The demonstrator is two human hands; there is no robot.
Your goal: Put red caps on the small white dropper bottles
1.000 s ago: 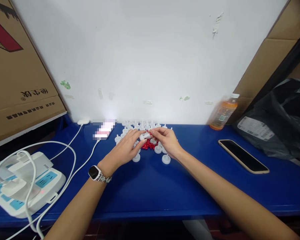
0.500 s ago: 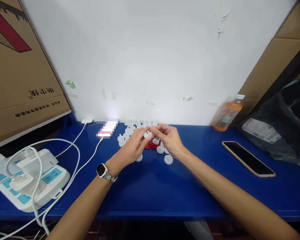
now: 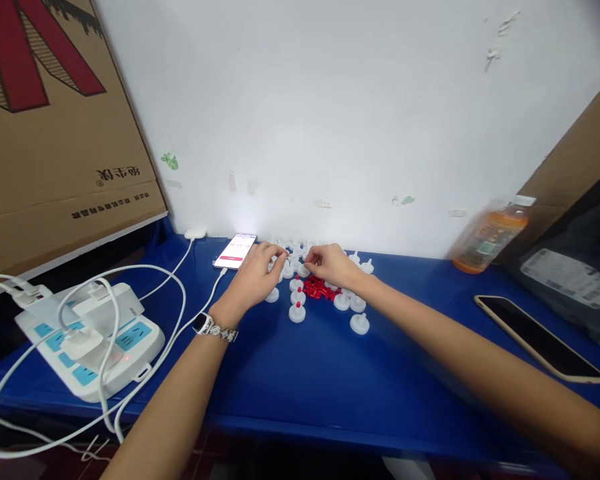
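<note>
My left hand [image 3: 260, 272] hovers over the left side of a cluster of white plastic nozzle caps, thumb and forefinger drawn together. What they hold, if anything, is too small to make out. On the cluster's other side, my right hand [image 3: 331, 263] pinches at a white nozzle cap [image 3: 303, 271], its fingertips partly hiding it. Below lies a heap of small glossy red pieces [image 3: 320, 288]. A short row of white caps with red tips, the front one a red-tipped cap [image 3: 297, 313], runs toward me. Plain white caps, among them a loose cap [image 3: 359, 325], lie right of the heap.
A lit phone [image 3: 235, 252] on a cable lies at the left, near a white power strip [image 3: 150, 333] with looping cords. To the right are a dark phone [image 3: 537, 337], an orange drink bottle [image 3: 495, 237] and a black bag [image 3: 570, 280]. A wall closes the back.
My hands have moved apart from the white piece they were both on. Between them, the red-tipped row now shows. The whole view has shifted, moving the scene rightward.
</note>
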